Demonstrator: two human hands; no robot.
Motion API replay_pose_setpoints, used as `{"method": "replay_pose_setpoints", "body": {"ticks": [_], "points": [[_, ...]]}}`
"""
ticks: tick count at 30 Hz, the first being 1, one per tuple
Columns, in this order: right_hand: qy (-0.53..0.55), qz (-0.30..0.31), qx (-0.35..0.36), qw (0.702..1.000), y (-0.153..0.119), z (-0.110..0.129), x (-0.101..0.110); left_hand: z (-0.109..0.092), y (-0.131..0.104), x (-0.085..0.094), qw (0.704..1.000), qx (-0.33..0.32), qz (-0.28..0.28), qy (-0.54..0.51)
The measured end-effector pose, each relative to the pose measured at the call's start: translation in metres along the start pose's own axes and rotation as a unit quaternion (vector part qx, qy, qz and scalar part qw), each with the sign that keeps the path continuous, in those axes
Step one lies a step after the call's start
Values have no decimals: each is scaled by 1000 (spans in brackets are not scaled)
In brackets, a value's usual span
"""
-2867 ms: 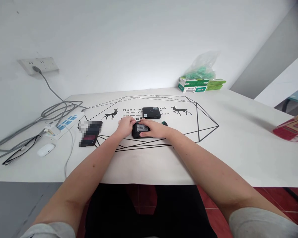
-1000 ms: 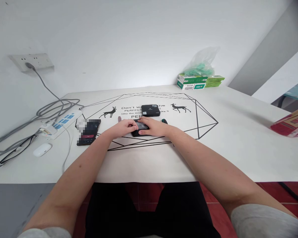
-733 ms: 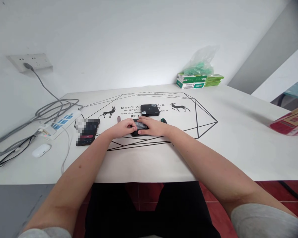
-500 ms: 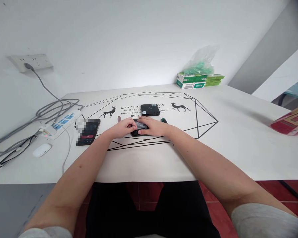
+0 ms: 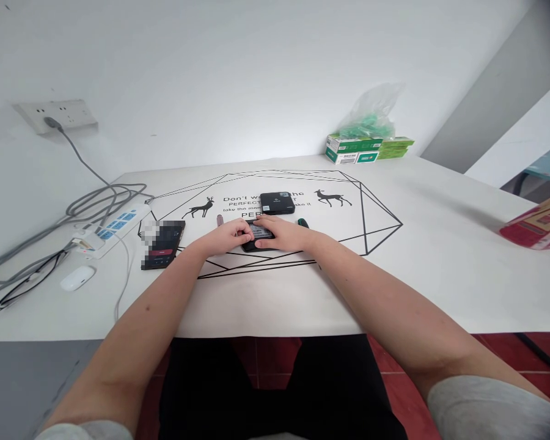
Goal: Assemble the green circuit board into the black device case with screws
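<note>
A flat black device (image 5: 261, 232) with a grey label on its upper face lies on the table in front of me. My right hand (image 5: 282, 233) spans it from the right, thumb at the near side and fingers at the far side, holding it. At its left side, my left hand (image 5: 230, 236) has curled fingers pinched together at the device's surface; whatever is between the fingertips is hidden. Just behind stands a black box-shaped case (image 5: 277, 203) with small labels. A small pinkish-brown object (image 5: 219, 220) lies beyond my left hand, and a green-and-black handle (image 5: 303, 223) beyond my right wrist.
At left are a phone (image 5: 165, 244), a white power strip (image 5: 119, 229) with coiled cables, glasses (image 5: 32, 281) and a white oval case (image 5: 77, 277). Green-and-white boxes (image 5: 354, 150) under a plastic bag stand at the back right. A red package (image 5: 538, 226) sits far right.
</note>
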State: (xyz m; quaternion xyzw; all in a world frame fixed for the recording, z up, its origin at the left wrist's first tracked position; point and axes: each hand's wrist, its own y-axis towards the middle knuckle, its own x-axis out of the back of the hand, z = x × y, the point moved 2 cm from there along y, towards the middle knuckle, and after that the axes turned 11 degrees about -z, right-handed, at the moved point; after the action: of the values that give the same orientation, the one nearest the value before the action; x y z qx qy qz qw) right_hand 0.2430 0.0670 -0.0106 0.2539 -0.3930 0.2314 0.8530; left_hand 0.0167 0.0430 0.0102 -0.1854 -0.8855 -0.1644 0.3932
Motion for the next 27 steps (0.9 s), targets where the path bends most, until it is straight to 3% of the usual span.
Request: {"method": "replay_pose_setpoints", "body": {"ticks": [8,14,18,21,23,27], "points": [[-11,6,1,1000,0,-1,0,-2,0,-1,1000,4,0,15],[2,-4,-1,1000,-1,-1,1,0,0,-1,999,-3,-29,13],[-2,-6,-3,1000,0,0,1,13,8,0,993,21,-112,41],[-11,-2,-9,1000,0,0,1,27,16,2,964,46,-191,179],[-16,2,-13,1000,0,0,1,34,21,1,944,69,-170,274],[-14,2,-16,1000,1,0,1,39,24,-3,940,64,-121,312]]}}
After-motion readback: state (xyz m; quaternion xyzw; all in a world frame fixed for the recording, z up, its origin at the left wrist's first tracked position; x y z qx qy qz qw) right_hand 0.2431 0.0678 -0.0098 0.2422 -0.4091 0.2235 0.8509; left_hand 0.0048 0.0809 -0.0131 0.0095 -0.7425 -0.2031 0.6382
